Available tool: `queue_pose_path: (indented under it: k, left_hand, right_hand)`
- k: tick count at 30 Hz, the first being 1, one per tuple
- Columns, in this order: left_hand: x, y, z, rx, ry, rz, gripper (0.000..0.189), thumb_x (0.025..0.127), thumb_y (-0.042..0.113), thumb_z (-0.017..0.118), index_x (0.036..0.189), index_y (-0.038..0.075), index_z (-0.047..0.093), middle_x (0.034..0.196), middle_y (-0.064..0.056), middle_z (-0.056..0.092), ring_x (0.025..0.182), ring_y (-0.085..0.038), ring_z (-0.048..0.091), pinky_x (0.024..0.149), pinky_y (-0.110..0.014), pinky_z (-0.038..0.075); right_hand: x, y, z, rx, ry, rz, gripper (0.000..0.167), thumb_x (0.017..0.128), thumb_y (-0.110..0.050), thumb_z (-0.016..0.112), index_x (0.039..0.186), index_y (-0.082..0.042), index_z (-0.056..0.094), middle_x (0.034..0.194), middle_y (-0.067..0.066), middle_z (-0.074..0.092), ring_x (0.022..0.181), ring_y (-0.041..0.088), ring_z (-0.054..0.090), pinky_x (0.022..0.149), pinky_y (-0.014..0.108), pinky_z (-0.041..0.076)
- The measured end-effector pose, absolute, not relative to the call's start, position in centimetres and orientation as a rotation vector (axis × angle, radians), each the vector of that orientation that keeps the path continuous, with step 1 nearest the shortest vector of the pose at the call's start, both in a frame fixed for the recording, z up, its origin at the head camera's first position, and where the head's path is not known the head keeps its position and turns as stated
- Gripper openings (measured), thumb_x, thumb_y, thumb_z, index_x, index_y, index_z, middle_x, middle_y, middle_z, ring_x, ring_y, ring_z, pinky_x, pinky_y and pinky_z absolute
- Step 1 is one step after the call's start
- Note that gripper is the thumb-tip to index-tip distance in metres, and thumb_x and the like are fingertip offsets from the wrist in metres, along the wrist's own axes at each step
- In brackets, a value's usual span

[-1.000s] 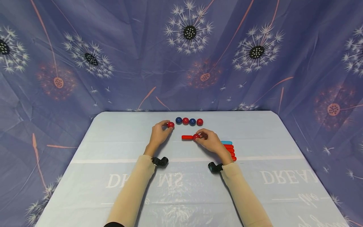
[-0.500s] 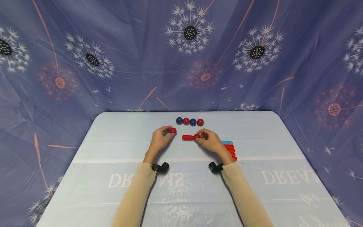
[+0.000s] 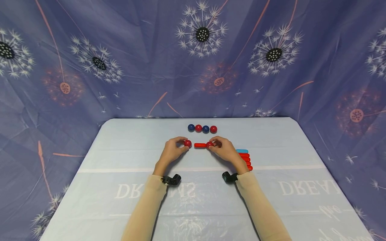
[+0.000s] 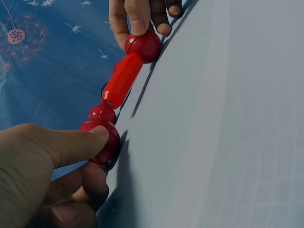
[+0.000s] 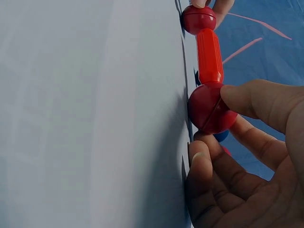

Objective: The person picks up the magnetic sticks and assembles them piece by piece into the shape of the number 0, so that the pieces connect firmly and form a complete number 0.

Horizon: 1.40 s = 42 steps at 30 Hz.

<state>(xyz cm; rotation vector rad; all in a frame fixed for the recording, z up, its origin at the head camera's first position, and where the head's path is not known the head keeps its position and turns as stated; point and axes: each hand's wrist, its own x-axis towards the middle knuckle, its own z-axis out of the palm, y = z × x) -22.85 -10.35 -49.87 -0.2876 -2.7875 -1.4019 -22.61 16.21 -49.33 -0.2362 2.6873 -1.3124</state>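
Observation:
My left hand pinches a red ball between thumb and fingers, just left of a short red rod. A second red ball sits at the rod's right end, pinched by my right hand. In the head view a small gap separates the left ball from the rod's free end. The left wrist view shows that end of the rod with a small hole, pointing toward the left-hand ball. Seen from the right wrist, the rod lies in line with both balls.
Behind the hands, a row of blue and red balls lies near the table's far edge. Several red rods and a light blue rod lie beside my right wrist, partly covered by it. A patterned purple cloth hangs behind the table.
My left hand has brought its red ball toward me and to the right, from near the ball row to close beside the rod's free end. My right hand has stayed nearly still.

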Motion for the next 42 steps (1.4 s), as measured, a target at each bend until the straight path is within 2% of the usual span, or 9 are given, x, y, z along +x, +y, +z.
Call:
queue_pose_path:
  k: [4,7,18,23,27,30,33,37,42]
  left_hand:
    - [-22.7,-10.3,-49.9,-0.283,-2.812,-1.448,0.039,0.090,0.016,0.080,0.127,0.011,0.071,0.116,-0.010,0.075,0.062,-0.019,0.065,0.066,-0.033,0.055]
    - [-22.6,-10.3,-49.9,-0.287,-2.812,-1.491,0.040,0.090,0.015,0.080,0.129,0.010,0.070,0.117,-0.012,0.074,0.050,-0.014,0.061,0.055,-0.028,0.052]
    - [-22.8,-10.2,-50.3,-0.345,-2.792,-1.532,0.039,0.090,0.016,0.081,0.127,0.011,0.072,0.115,-0.011,0.075,0.051,-0.017,0.062,0.057,-0.031,0.053]
    - [-22.9,-10.3,-50.7,-0.347,-2.777,-1.474,0.039,0.089,0.019,0.081,0.126,0.012,0.073,0.115,-0.007,0.076,0.096,-0.024,0.069,0.093,-0.043,0.053]
    - [-23.0,-10.3,-50.9,-0.344,-2.770,-1.476,0.037,0.090,0.021,0.080,0.126,0.013,0.073,0.120,-0.006,0.075,0.112,-0.026,0.064,0.100,-0.047,0.049]
    - [-22.9,-10.4,-51.0,-0.348,-2.757,-1.469,0.034,0.091,0.020,0.078,0.124,0.013,0.074,0.121,-0.006,0.075,0.109,-0.023,0.065,0.094,-0.044,0.051]
    - [-22.9,-10.4,-51.2,-0.360,-2.733,-1.477,0.032,0.092,0.017,0.077,0.123,0.011,0.074,0.118,-0.008,0.076,0.087,-0.019,0.068,0.079,-0.036,0.055]
    - [-22.9,-10.6,-51.4,-0.365,-2.720,-1.539,0.033,0.093,0.016,0.076,0.125,0.011,0.073,0.115,-0.010,0.076,0.054,-0.013,0.058,0.057,-0.027,0.050]
    - [-22.9,-10.8,-51.4,-0.367,-2.722,-1.618,0.036,0.095,0.016,0.074,0.131,0.013,0.071,0.121,-0.011,0.074,0.054,-0.010,0.060,0.057,-0.025,0.051]
  right_hand:
    - [-22.7,16.1,-49.3,-0.247,2.690,-1.313,0.031,0.096,-0.025,0.074,0.124,-0.013,0.068,0.107,0.009,0.069,0.097,0.025,0.062,0.088,0.040,0.053]
    - [-22.7,16.1,-49.3,-0.253,2.689,-1.312,0.031,0.096,-0.025,0.073,0.124,-0.013,0.068,0.108,0.009,0.069,0.097,0.025,0.063,0.089,0.041,0.053]
    - [-22.8,16.0,-49.5,-0.248,2.695,-1.308,0.031,0.095,-0.025,0.075,0.123,-0.013,0.069,0.106,0.009,0.069,0.095,0.024,0.063,0.087,0.040,0.053]
    - [-22.8,16.1,-49.6,-0.257,2.701,-1.313,0.031,0.095,-0.025,0.075,0.124,-0.013,0.069,0.106,0.009,0.069,0.095,0.024,0.063,0.088,0.040,0.054]
    - [-22.8,16.2,-49.6,-0.260,2.707,-1.313,0.032,0.095,-0.026,0.075,0.124,-0.014,0.069,0.107,0.009,0.069,0.097,0.025,0.064,0.089,0.042,0.055]
    - [-22.9,16.2,-49.7,-0.261,2.707,-1.313,0.032,0.096,-0.026,0.075,0.125,-0.015,0.069,0.108,0.009,0.069,0.098,0.026,0.064,0.090,0.043,0.055]
    - [-22.9,16.2,-49.6,-0.266,2.711,-1.304,0.032,0.096,-0.025,0.074,0.126,-0.015,0.069,0.111,0.010,0.069,0.100,0.027,0.065,0.091,0.043,0.055]
    - [-22.9,16.3,-49.6,-0.293,2.725,-1.296,0.031,0.097,-0.024,0.073,0.126,-0.015,0.069,0.114,0.011,0.070,0.100,0.028,0.065,0.091,0.044,0.056]
    - [-22.8,16.3,-49.6,-0.305,2.733,-1.303,0.030,0.097,-0.022,0.073,0.126,-0.015,0.069,0.116,0.011,0.071,0.101,0.030,0.065,0.092,0.045,0.055]
